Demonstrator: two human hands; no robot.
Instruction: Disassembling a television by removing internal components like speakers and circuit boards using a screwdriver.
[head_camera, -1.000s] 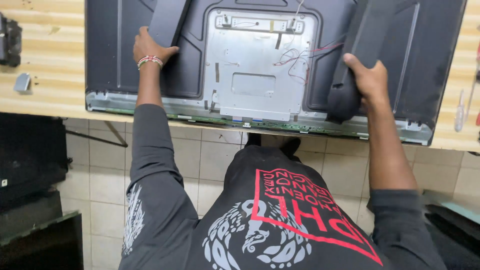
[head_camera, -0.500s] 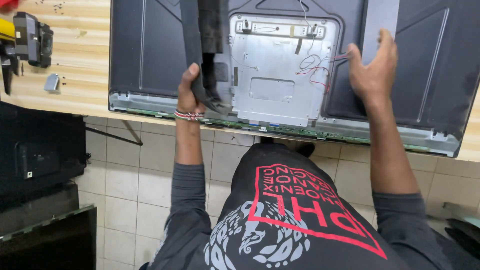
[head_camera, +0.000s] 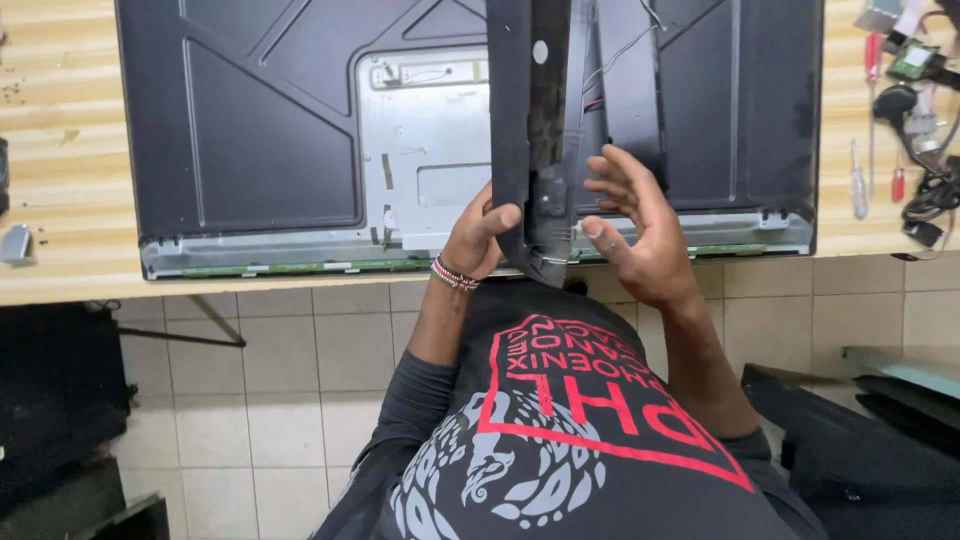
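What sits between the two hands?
Head view: the lower end of a long black panel strip. Left hand grips its edge; right hand is open beside it, contact unclear.

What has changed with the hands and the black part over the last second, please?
The left hand took hold of the long black plastic strip and brought it to the middle, upright over the television's metal plate. The right hand let go of its side and now sits open beside the strip. The television back stayed flat on the wooden bench.

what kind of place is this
Probably an electronics repair workshop: an opened flat-screen television lies face down on a wooden workbench, with screwdrivers and cables beside it.
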